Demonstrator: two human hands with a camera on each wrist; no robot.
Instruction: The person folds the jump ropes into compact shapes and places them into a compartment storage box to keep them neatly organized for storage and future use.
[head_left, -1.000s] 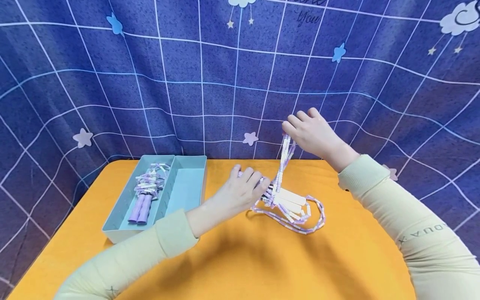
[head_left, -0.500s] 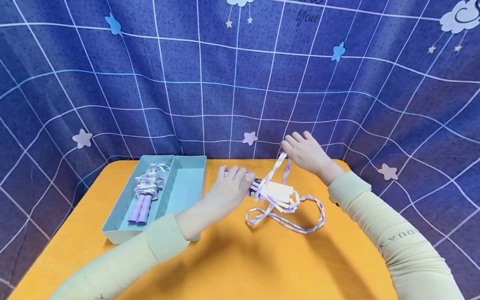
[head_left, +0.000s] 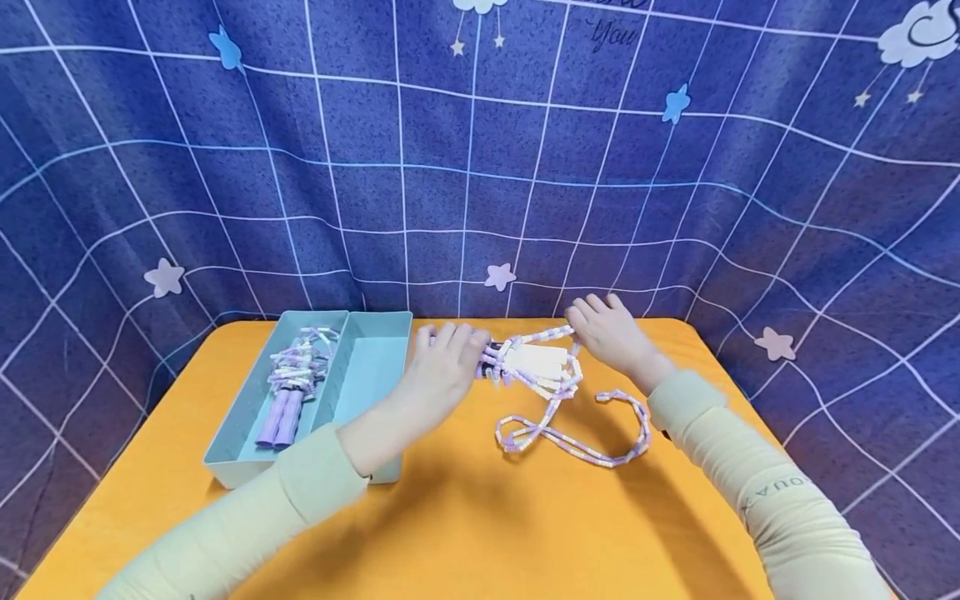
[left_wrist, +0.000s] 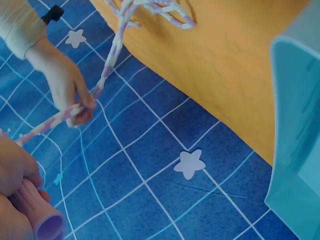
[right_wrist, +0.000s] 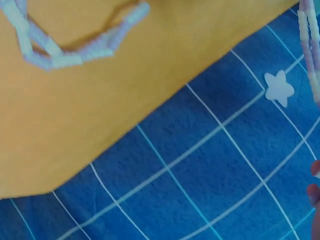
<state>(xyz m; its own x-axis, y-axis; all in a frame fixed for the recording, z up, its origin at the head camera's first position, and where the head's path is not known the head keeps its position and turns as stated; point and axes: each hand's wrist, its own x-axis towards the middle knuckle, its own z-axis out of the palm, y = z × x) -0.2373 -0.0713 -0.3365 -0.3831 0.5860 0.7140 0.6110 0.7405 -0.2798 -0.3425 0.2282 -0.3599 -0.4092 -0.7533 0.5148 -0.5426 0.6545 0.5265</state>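
Rope (head_left: 550, 335), white and purple beads, ran between the two sets of fingers and down onto the table (head_left: 570, 533) beneath them.

Left hand (head_left: 446, 362): back uppermost, fingers curled side by side around the purple handles (left_wrist: 33, 205). Left wrist view: one hollow handle end stuck out past these fingers. Left forearm reached in from the lower left, sleeve (head_left: 322, 479) ending at the wrist. Just right of the left fingers came black collars (head_left: 492, 364), then turns of beads wound around white rods (head_left: 543, 362).

Right hand (head_left: 606, 329): back uppermost, forearm slanting in from the lower right, fingers bent down, thumb and fingers pinching the rope. Pinch seen best from the left wrist, where the strand bent sharply at the fingertips. One length ran from the pinch leftward to the wound turns; another dropped toward the table. Right wrist view: only fingertips at the picture's edge; grip could not be told from there. Rods lay between the two hands.

Loose loops of rope rested on the table, below the right fingers. Left of the left fingers: blue box (head_left: 236, 473), two compartments, second rope (head_left: 296, 367) in the left one. Beyond all fingers hung blue cloth (head_left: 435, 200) with pale lines and stars (head_left: 500, 277).
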